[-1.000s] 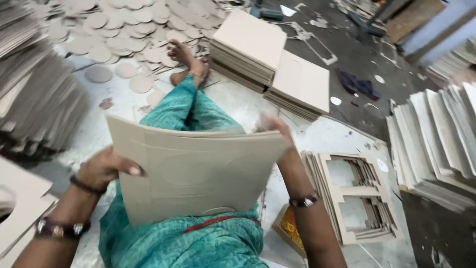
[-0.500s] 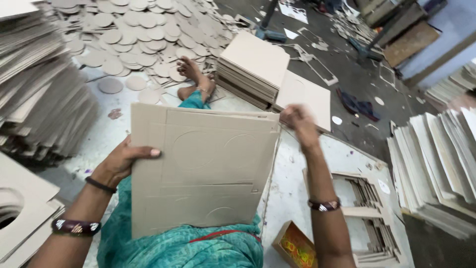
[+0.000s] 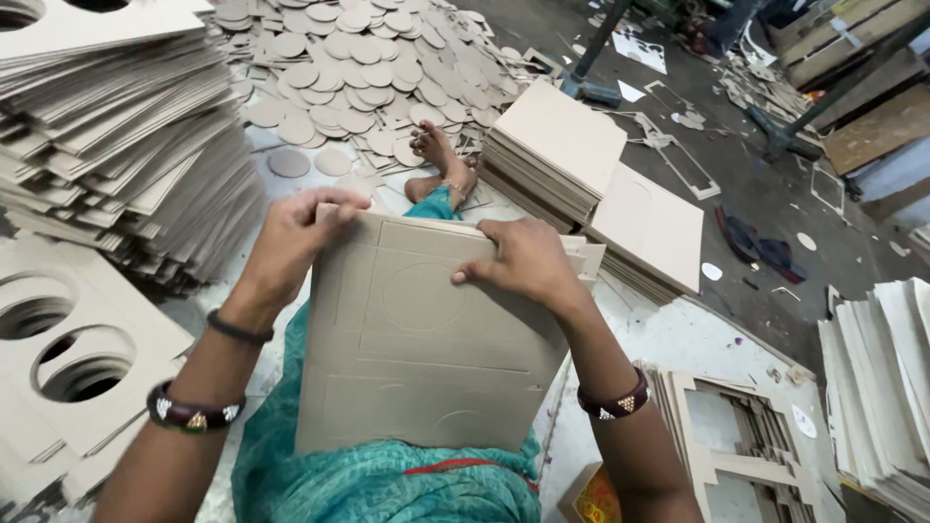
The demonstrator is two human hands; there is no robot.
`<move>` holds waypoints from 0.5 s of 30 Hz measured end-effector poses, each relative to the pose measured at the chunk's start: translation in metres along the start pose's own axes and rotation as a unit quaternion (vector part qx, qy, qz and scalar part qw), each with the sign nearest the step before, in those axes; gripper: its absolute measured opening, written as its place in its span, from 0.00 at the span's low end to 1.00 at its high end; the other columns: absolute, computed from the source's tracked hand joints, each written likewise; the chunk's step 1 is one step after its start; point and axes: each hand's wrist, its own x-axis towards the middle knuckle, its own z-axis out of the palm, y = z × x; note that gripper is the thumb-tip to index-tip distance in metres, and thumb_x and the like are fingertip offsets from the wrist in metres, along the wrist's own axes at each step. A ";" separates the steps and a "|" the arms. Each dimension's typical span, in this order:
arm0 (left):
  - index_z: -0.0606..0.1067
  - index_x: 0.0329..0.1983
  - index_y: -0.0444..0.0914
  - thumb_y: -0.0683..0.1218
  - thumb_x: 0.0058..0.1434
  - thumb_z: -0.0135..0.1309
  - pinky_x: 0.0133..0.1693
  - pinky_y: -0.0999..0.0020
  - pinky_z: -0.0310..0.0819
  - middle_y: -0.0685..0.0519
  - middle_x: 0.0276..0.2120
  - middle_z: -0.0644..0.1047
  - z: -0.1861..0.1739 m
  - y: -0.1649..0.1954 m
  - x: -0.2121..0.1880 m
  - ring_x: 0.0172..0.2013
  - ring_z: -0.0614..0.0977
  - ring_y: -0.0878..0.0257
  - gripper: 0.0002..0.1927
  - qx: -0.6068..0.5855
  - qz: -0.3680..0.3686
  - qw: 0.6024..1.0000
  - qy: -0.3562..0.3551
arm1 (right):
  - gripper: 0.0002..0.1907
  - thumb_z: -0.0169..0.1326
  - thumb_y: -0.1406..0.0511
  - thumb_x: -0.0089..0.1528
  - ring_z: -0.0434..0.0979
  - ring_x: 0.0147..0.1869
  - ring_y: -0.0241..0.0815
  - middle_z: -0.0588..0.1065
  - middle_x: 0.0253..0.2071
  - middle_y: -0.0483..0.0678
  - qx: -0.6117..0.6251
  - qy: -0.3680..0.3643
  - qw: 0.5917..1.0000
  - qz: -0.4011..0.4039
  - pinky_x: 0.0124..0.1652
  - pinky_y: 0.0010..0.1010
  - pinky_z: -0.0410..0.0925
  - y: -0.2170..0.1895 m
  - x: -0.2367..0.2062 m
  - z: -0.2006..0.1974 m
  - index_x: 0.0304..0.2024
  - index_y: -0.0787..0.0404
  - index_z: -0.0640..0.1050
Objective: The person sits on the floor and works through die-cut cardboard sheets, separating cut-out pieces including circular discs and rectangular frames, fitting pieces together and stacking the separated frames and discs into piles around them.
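Now the person sits on the floor [image 3: 678,339] with a die-cut cardboard sheet [image 3: 426,358] lying over the lap, on the teal garment [image 3: 387,484]. The left hand [image 3: 300,232] grips the far left corner of the sheet, thumb under and fingers curled over the edge. The right hand [image 3: 523,261] lies on the far right part of the sheet, fingers bent and pressing on the board near its far edge. Scored lines show on the sheet: a circle [image 3: 421,295] in the upper middle and straight cuts around it, and none of these parts looks pushed out yet.

As a judgement, the step in hand is the stripping of the sheet: the hands are placed to break the pre-cut parts free from the frame. The next move seems to call for a firm hold with the left hand while the right fingers push along the scored line, so that the piece comes out clean and the frame does not tear.

Around the person, a tall stack of sheets [image 3: 116,126] stands on the left, with boards with round holes [image 3: 68,339] nearer. Many cardboard discs [image 3: 358,58] lie on the far floor beyond the bare foot [image 3: 441,160]. A stack of plain boards [image 3: 562,145] is far right of the sheet, and empty frames [image 3: 736,436] lie near right.
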 end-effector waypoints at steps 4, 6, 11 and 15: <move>0.82 0.40 0.32 0.47 0.66 0.60 0.37 0.76 0.70 0.55 0.32 0.80 0.019 0.019 0.015 0.33 0.75 0.72 0.11 0.167 0.026 0.984 0.062 | 0.31 0.68 0.40 0.45 0.79 0.34 0.56 0.76 0.22 0.53 -0.051 0.052 0.996 0.046 0.37 0.47 0.69 -0.002 -0.010 0.011 0.30 0.59 0.80; 0.82 0.39 0.34 0.46 0.64 0.61 0.35 0.76 0.70 0.55 0.29 0.79 0.030 0.023 0.015 0.31 0.75 0.72 0.10 0.240 0.042 0.967 0.070 | 0.32 0.68 0.41 0.46 0.79 0.34 0.56 0.77 0.25 0.53 -0.051 0.102 0.993 0.013 0.36 0.47 0.69 0.001 -0.017 0.017 0.32 0.60 0.80; 0.81 0.38 0.35 0.45 0.63 0.61 0.38 0.76 0.71 0.58 0.30 0.80 0.044 0.028 0.005 0.33 0.77 0.73 0.08 0.229 0.095 0.969 0.010 | 0.18 0.62 0.53 0.59 0.76 0.33 0.52 0.77 0.28 0.53 0.104 0.140 0.984 -0.021 0.34 0.39 0.68 0.023 -0.031 0.010 0.37 0.61 0.81; 0.81 0.38 0.34 0.46 0.64 0.61 0.37 0.77 0.71 0.58 0.31 0.81 0.042 0.036 -0.005 0.33 0.77 0.73 0.09 0.180 0.056 0.982 -0.024 | 0.10 0.58 0.62 0.65 0.74 0.33 0.49 0.77 0.29 0.52 0.246 0.059 0.967 -0.040 0.35 0.33 0.68 0.035 -0.031 -0.013 0.38 0.64 0.80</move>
